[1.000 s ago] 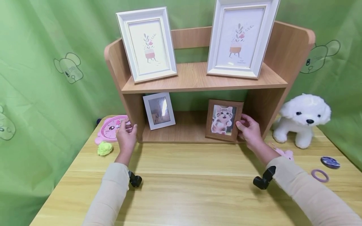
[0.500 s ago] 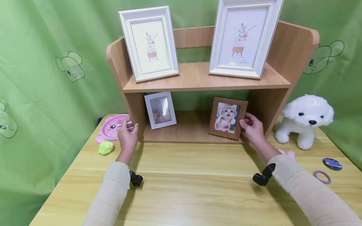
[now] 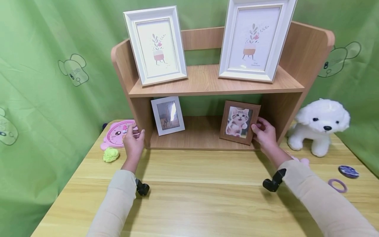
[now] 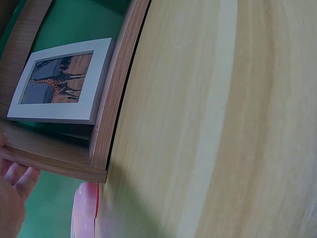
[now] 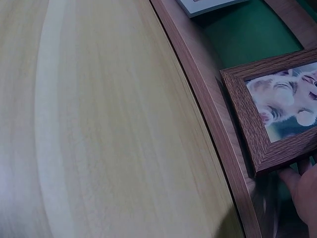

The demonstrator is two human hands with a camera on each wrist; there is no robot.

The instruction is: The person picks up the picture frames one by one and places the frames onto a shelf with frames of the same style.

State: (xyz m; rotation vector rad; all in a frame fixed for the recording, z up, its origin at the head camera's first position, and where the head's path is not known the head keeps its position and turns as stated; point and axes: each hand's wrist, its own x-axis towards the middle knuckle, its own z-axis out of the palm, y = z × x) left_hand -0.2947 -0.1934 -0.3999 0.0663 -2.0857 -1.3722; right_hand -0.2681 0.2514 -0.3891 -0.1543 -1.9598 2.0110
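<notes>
A small brown picture frame point(image 3: 240, 122) with a kitten photo leans back on the lower right of a wooden shelf point(image 3: 204, 89). My right hand point(image 3: 265, 134) holds its right edge, thumb at the front and fingers partly hidden behind. In the right wrist view, the fingers point(image 5: 300, 178) show at the frame's side. My left hand point(image 3: 134, 142) is at the shelf's left side panel, gripping its front edge, with fingers point(image 4: 26, 184) on the outer side. Inside the lower left stands a small white picture frame point(image 3: 167, 116) with a giraffe photo point(image 4: 62, 82).
Two larger white frames point(image 3: 157, 46) stand on the upper shelf. A pink clock point(image 3: 117, 133) and a yellow-green ball point(image 3: 111, 154) lie left. To the right are a white plush dog point(image 3: 321, 123), a purple ring point(image 3: 337, 185) and a dark blue disc point(image 3: 348, 171).
My right hand has shifted the kitten frame slightly right and back, and its tilt has changed a little. The left hand keeps its place at the side panel.
</notes>
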